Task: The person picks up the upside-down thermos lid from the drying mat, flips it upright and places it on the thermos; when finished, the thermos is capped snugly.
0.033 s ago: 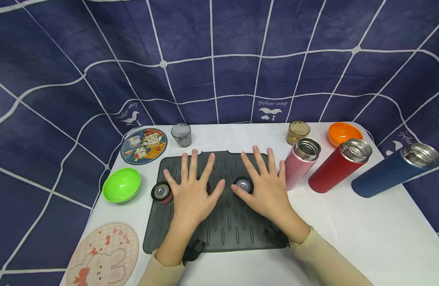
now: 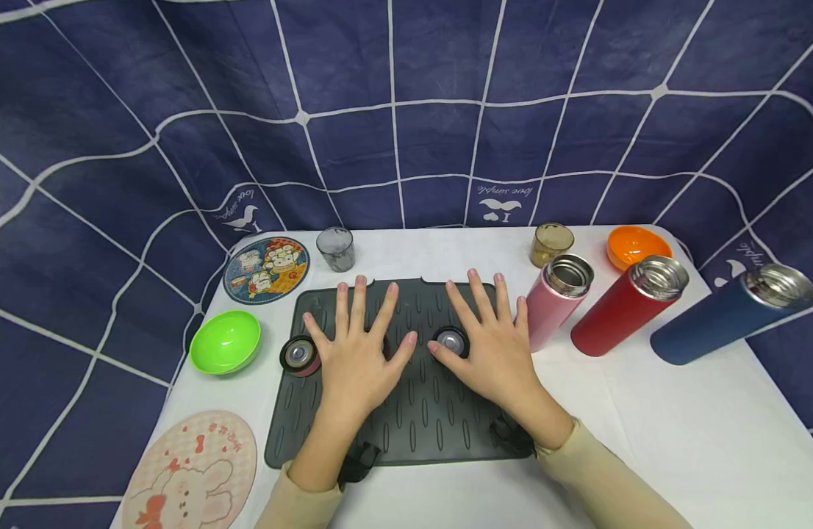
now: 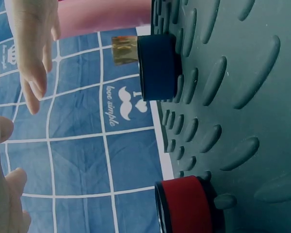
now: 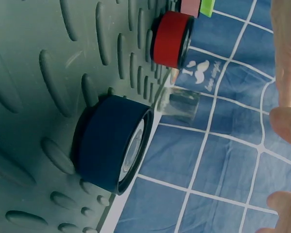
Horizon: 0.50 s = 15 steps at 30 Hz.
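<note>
Two bare hands, the left hand (image 2: 356, 360) and the right hand (image 2: 495, 356), hang over the dark grey bumpy mat (image 2: 413, 441) in the head view. Their fingers are spread wide, with the thumbs out, just as in the earlier frame; I see nothing that has moved. The round pink lid with a black rim (image 2: 300, 354) sits on the mat beside the left hand. The round blue lid with a black rim (image 2: 453, 339) is by the right thumb, partly covered. To the right stand the tall pink metal bottle (image 2: 548, 312), the tall red metal bottle (image 2: 621, 314) and the tall blue metal bottle (image 2: 714, 323), all with open tops.

In the left wrist view, the round red lid with a black rim (image 3: 186, 204) rests on the mat, apart from the fingers.

In the right wrist view, the blue lid is nearest, then the red lid. The fingers stay above, touching neither.
</note>
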Tool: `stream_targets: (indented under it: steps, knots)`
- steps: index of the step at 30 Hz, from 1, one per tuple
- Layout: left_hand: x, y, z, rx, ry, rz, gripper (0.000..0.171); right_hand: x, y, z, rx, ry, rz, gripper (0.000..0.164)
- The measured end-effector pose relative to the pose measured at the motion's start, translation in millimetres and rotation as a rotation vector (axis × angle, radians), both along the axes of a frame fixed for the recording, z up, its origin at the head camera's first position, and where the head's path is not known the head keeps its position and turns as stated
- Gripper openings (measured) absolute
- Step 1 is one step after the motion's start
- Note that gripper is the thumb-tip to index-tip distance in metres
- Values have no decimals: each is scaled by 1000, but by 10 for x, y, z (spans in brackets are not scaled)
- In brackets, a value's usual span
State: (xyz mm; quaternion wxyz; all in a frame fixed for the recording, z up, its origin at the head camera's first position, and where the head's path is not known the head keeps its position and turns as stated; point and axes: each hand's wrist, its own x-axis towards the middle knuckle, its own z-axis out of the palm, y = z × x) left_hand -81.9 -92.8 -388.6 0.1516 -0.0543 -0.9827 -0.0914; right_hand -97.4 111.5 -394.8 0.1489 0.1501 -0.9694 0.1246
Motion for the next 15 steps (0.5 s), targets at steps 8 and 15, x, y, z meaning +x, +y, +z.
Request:
stream_targets:
  steps: [8,15]
  knots:
    - [39,12,5,43,18,-64,68,60,22,32,-64,12,57,83]
    - [101,-70,61,131,97,-104,71,239,151,127,-353,100,176,67]
